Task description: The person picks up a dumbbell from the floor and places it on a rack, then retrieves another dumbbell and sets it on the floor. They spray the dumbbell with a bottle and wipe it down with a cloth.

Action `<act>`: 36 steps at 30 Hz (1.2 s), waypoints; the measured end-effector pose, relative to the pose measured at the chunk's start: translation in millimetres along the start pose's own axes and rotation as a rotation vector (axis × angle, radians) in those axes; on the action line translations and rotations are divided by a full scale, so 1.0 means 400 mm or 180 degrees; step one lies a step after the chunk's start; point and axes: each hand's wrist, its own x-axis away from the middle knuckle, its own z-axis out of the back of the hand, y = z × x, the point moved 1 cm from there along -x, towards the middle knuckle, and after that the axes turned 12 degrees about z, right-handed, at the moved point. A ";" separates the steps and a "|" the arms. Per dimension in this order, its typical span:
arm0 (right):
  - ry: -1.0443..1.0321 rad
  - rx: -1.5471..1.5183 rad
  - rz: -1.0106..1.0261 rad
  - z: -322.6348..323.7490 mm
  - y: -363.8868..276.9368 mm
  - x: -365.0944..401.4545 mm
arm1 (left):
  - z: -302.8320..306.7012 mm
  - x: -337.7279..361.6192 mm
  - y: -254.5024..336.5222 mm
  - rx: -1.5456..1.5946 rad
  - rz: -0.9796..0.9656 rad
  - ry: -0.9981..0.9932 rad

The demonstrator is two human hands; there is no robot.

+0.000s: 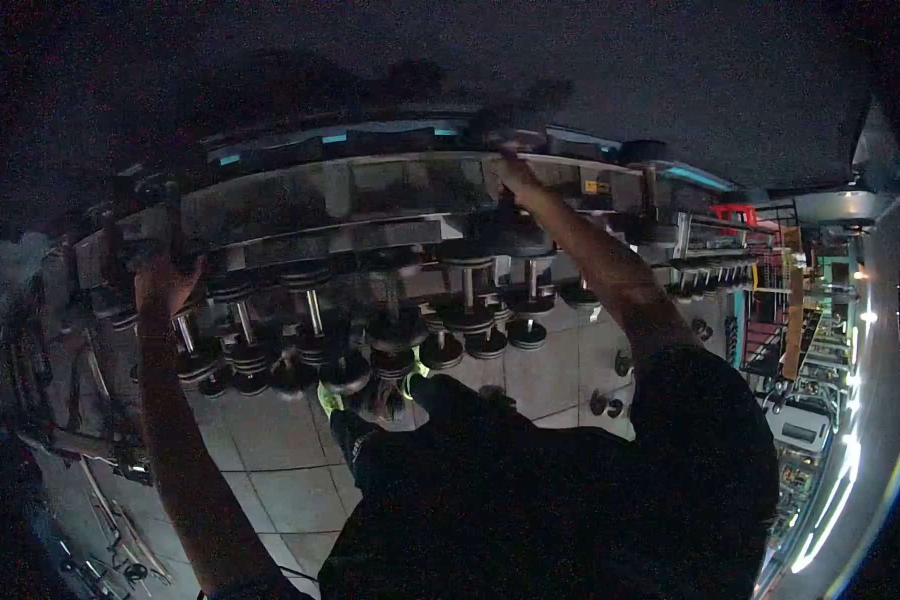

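Observation:
My left hand (pixel 168 283) reaches to the left part of a dumbbell rack, thumb spread away from the fingers. Dark shapes lie just beyond it, and whether it touches them I cannot make out. My right hand (pixel 512 165) stretches to the rack's upper shelf (pixel 410 170). It looks closed against a dark, blurred object (pixel 495 125) whose kind is lost in the gloom. Between my arms, dumbbells with bright metal handles, such as one dumbbell (pixel 315 312), lean in a row on the lower tier.
My shoes (pixel 417 375) are close to the lower dumbbells, on a tiled floor (pixel 280 440). Small dumbbells (pixel 606 404) lie on the floor at right. More gym equipment (pixel 798 425) stands far right, under strip lights. Metal bars (pixel 110 520) are at lower left.

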 end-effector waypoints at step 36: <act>0.1431 -0.1613 -0.2802 -1.263 0.593 2.949 | -0.019 0.033 0.008 0.0032 -0.0847 0.0578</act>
